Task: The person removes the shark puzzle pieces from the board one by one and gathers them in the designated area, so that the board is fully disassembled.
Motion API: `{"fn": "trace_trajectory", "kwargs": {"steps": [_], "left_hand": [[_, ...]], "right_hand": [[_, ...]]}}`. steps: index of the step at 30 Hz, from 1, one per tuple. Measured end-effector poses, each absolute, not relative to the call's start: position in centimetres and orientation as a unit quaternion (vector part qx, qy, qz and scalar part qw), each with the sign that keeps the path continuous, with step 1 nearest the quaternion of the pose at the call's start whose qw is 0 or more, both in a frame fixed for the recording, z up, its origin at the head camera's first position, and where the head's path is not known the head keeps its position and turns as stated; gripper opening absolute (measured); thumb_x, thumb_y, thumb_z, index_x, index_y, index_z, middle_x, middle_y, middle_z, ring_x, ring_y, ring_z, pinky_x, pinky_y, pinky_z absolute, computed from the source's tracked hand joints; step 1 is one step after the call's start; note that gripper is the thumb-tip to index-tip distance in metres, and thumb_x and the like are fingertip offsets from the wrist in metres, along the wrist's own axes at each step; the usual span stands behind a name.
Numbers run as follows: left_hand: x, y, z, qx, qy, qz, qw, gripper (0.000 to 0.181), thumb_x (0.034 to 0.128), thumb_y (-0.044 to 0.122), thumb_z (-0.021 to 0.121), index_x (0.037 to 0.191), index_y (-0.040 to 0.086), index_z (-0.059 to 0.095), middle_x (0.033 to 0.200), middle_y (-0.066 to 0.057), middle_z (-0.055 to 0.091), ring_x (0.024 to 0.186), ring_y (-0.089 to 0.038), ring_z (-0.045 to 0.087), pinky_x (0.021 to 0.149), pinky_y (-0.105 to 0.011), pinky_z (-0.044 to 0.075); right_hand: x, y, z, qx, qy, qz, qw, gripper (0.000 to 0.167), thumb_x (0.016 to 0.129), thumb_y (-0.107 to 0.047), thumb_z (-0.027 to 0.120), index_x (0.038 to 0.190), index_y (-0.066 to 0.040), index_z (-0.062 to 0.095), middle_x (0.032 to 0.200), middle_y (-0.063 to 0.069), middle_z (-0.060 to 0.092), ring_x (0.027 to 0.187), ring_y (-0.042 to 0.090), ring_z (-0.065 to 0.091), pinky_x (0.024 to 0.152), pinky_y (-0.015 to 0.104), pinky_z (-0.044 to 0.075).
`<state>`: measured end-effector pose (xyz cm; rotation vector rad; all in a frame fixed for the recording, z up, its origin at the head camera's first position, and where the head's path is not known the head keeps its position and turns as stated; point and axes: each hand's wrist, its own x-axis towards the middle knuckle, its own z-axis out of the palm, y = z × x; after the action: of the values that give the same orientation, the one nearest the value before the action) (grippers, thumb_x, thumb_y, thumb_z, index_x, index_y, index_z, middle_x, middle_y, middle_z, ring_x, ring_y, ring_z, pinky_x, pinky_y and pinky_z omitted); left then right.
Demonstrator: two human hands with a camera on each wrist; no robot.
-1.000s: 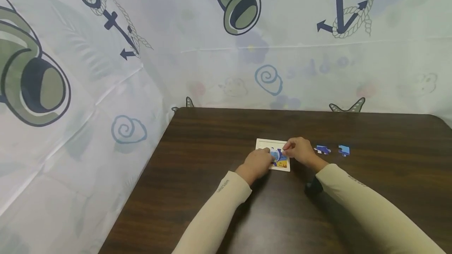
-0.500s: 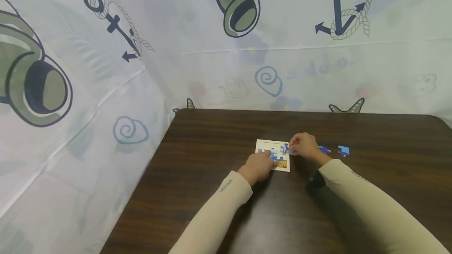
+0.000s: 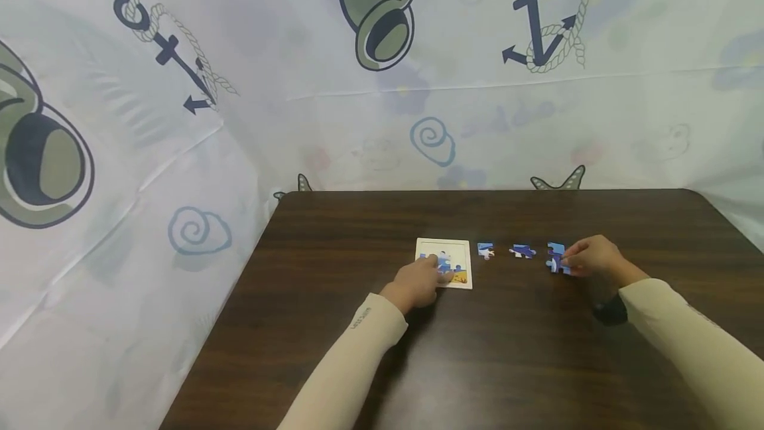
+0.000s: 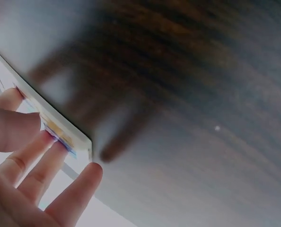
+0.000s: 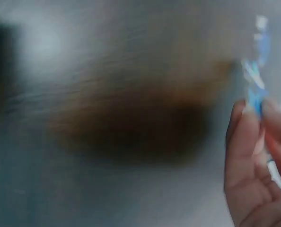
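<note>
A pale square puzzle tray, part filled with blue and yellow pieces, lies on the brown table. My left hand rests on its left and lower part, covering some pieces. In the left wrist view the fingers reach over the tray's edge and touch it. To the right, my right hand pinches a blue and white puzzle piece between thumb and fingers. That piece is just in front of a light blue piece; whether they touch I cannot tell. The right wrist view is blurred.
Two more loose pieces lie in a row between the tray and my right hand: a blue and white piece beside the tray and a dark blue piece. A printed cloth hangs behind the table's back edge.
My right hand has moved from the tray's right edge out to the far right, carrying the puzzle piece. A loose piece beside the tray now shows. The left hand stays on the tray.
</note>
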<state>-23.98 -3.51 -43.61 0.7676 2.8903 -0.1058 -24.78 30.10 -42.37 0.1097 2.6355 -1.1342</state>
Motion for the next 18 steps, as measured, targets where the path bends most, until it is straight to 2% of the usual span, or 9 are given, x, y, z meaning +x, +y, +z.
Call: {"fn": "trace_trajectory", "kwargs": {"steps": [4, 10, 18], "left_hand": [[-24.2, -3.9, -43.5, 0.254, 0.964, -0.017, 0.081, 0.038, 0.0888, 0.013, 0.057, 0.125, 0.023, 0.063, 0.122, 0.002, 0.053, 0.099, -0.012, 0.053, 0.083, -0.029, 0.052], [-24.3, -4.5, -43.7, 0.256, 0.963, -0.011, 0.088, 0.053, 0.0887, 0.010, 0.054, 0.133, 0.039, 0.051, 0.130, 0.000, 0.051, 0.108, -0.013, 0.050, 0.090, -0.028, 0.050], [-24.2, -4.7, -43.5, 0.250, 0.964, 0.002, 0.092, 0.055, 0.0873, 0.008, 0.054, 0.133, 0.039, 0.051, 0.133, 0.000, 0.050, 0.115, -0.014, 0.050, 0.091, -0.030, 0.050]], "right_hand": [[-24.8, 30.1, -43.2, 0.010, 0.922, -0.362, 0.136, 0.017, 0.084, -0.003, 0.065, 0.089, 0.014, 0.064, 0.071, 0.001, 0.067, 0.061, 0.006, 0.062, 0.059, 0.024, 0.057], [-25.4, 29.6, -42.8, -0.006, 0.936, -0.325, 0.134, 0.015, 0.077, -0.002, 0.071, 0.077, 0.010, 0.062, 0.065, 0.003, 0.063, 0.053, 0.005, 0.060, 0.053, 0.023, 0.055], [-25.2, 29.1, -42.1, -0.001, 0.933, -0.318, 0.171, 0.014, 0.077, -0.003, 0.072, 0.071, 0.004, 0.061, 0.063, -0.002, 0.058, 0.053, 0.006, 0.059, 0.054, 0.023, 0.055]]}}
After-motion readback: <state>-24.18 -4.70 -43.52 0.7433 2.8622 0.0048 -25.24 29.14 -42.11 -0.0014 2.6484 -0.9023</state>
